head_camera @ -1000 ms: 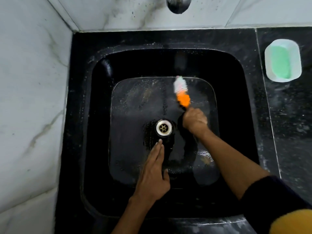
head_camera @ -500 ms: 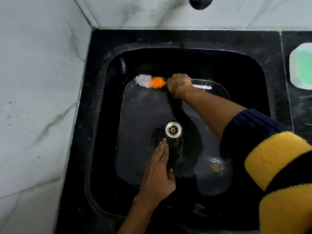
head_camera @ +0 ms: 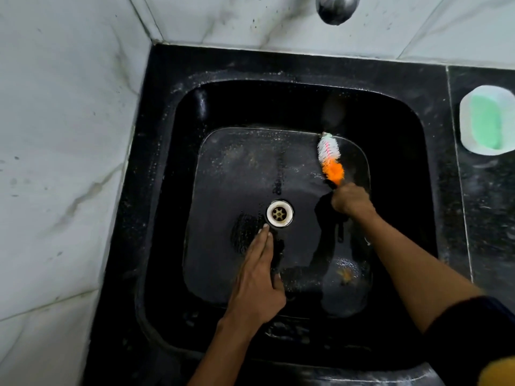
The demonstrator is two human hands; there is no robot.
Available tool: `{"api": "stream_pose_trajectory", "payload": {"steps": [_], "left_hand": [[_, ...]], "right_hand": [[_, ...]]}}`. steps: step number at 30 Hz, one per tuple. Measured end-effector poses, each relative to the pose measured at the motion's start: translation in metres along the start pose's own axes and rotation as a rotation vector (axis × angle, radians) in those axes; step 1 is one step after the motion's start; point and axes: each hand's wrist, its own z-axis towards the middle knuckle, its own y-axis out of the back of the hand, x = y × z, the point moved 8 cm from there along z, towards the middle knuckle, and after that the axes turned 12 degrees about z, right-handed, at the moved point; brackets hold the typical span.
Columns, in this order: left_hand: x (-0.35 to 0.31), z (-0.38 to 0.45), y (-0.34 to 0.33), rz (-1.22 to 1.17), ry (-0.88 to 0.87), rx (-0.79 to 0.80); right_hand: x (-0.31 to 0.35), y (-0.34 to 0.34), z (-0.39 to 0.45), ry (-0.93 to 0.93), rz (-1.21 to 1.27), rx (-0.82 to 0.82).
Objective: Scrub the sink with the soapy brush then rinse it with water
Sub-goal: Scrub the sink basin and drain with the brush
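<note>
**Scrubbing the black sink, far right corner**

Right hand (head_camera: pixel 351 201) has a closed grip around the handle of the brush (head_camera: pixel 330 158), white and orange bristles down on the sink (head_camera: pixel 178 162) floor near the far right edge. Left hand (head_camera: pixel 257 277) lies flat on the wet bottom, fingers straight, holding nothing, fingertips right beside the drain (head_camera: pixel 279 213). Green soap sits in a white dish (head_camera: pixel 465 118) on the bench at right. Tap (head_camera: pixel 336 8) sticks out of the marble wall above.
</note>
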Motion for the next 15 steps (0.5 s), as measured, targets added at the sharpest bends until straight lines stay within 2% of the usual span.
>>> {"api": "stream_pose_trajectory", "payload": {"steps": [5, 8, 12, 15], "left_hand": [[0.000, -0.001, 0.003, -0.005, 0.008, -0.010], [0.001, -0.002, 0.006, -0.011, 0.014, -0.026], [0.003, 0.000, 0.008, -0.002, 0.016, -0.047], [0.003, 0.001, 0.010, 0.002, 0.022, -0.057]], "right_hand": [[0.007, -0.009, -0.013, -0.007, -0.033, -0.091], [0.031, 0.001, -0.023, 0.140, -0.130, -0.137], [0.098, -0.002, -0.040, 0.408, -0.083, -0.093], [0.149, 0.005, -0.053, 0.556, -0.027, -0.159]]}}
